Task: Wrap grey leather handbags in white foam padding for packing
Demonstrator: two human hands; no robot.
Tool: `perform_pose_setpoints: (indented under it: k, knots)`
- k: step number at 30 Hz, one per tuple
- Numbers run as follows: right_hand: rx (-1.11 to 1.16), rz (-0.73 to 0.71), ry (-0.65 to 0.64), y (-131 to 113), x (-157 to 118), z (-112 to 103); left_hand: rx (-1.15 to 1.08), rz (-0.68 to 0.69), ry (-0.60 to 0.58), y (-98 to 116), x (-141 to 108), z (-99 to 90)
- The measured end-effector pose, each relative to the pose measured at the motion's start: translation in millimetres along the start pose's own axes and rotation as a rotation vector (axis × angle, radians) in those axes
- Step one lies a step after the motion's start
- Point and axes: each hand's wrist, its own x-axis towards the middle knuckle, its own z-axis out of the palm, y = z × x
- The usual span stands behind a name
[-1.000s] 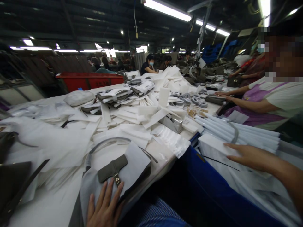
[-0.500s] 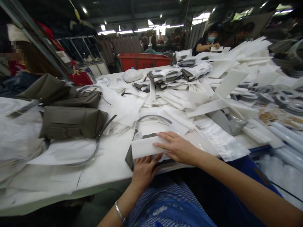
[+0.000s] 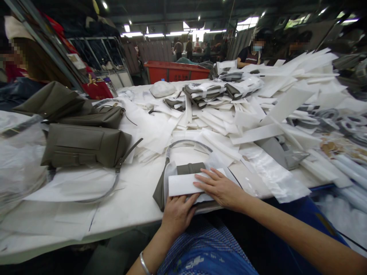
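An olive-grey handbag lies at the table's near edge, its wrapped handle arching away from me. Thin white wrapping surrounds a strap or band on its upper face. Across the bag rests a white foam sheet. My right hand is open, with spread fingers flat on the sheet's right end. Along the sheet's near edge, my left hand touches with its fingers stretched forward, not wrapped round it; its fingertips are partly hard to see.
More olive handbags lie at the left beside clear plastic. White foam pieces are heaped across the back and right. Wrapped bundles sit mid-table. Beyond stands a red bin. A masked person is at the far right.
The foam sheet has shifted nearer to me and lies lower on the bag, uncovering more of the olive band. Both hands have moved slightly with it. The far person's hands have dropped from sight.
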Motion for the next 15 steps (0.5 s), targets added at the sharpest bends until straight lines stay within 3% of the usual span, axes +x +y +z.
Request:
perform_pose_setpoints:
  k: [5,7,10,15]
  knots:
    - [0.063,0.030,0.009,2,-2,8,-0.186,0.098,0.283,4,-7,-22.3]
    - [0.067,0.033,0.014,2,-4,10,-0.223,0.130,0.342,8,-2,-33.4]
    - [0.008,0.010,0.033,3,-6,13,-0.157,0.128,0.283,11,15,-33.8]
    - [-0.198,-0.049,0.036,7,-6,16,-0.001,0.179,0.177,7,34,7.3]
